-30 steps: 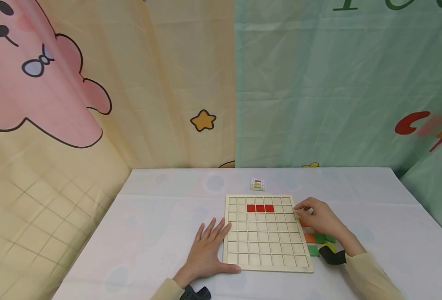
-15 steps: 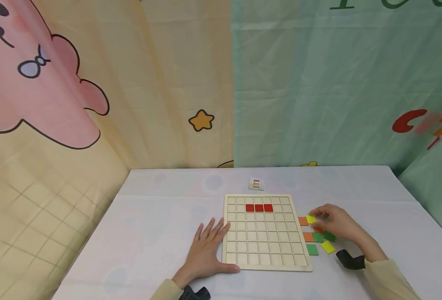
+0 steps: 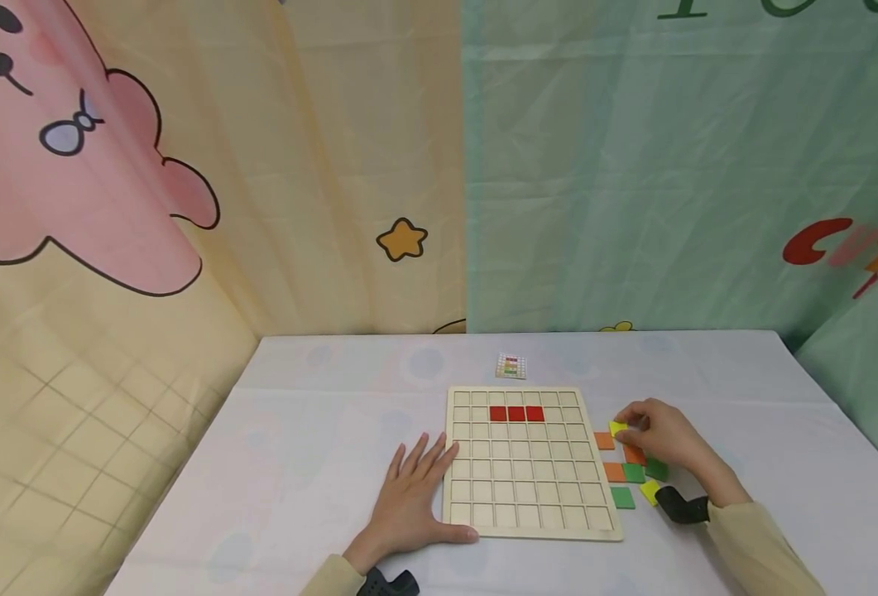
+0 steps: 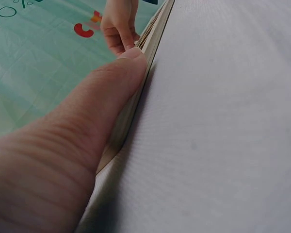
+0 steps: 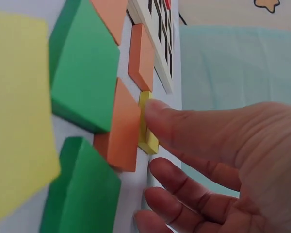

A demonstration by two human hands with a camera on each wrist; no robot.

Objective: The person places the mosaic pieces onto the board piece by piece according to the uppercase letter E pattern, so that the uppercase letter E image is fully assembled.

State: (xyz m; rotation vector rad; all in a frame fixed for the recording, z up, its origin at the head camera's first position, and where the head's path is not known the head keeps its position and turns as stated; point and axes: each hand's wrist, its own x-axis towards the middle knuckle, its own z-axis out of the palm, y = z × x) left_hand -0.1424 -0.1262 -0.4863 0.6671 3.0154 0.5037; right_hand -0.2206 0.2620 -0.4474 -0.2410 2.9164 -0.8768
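Note:
A pale wooden grid board (image 3: 516,488) lies on the table with a row of 3 red tiles (image 3: 516,413) in its upper part. With fingers spread, my left hand (image 3: 412,501) rests at the board's left edge, and its thumb (image 4: 111,82) lies along the front edge. Beyond the board's right side, my right hand (image 3: 662,434) pinches a yellow square tile (image 3: 617,428). In the right wrist view the thumb presses on that yellow tile (image 5: 148,138), which appears low against the table; the index fingertip is hidden behind it.
Orange tiles (image 3: 604,440) and green tiles (image 3: 622,497) lie loosely right of the board. Another yellow tile (image 3: 650,493) lies close to the right wrist's black strap (image 3: 680,505). A small patterned card (image 3: 511,366) lies behind the board. Curtains hang behind the table.
My right hand has moved from the board's right edge rightward to the loose tiles and now holds a yellow one. The left hand stays in place.

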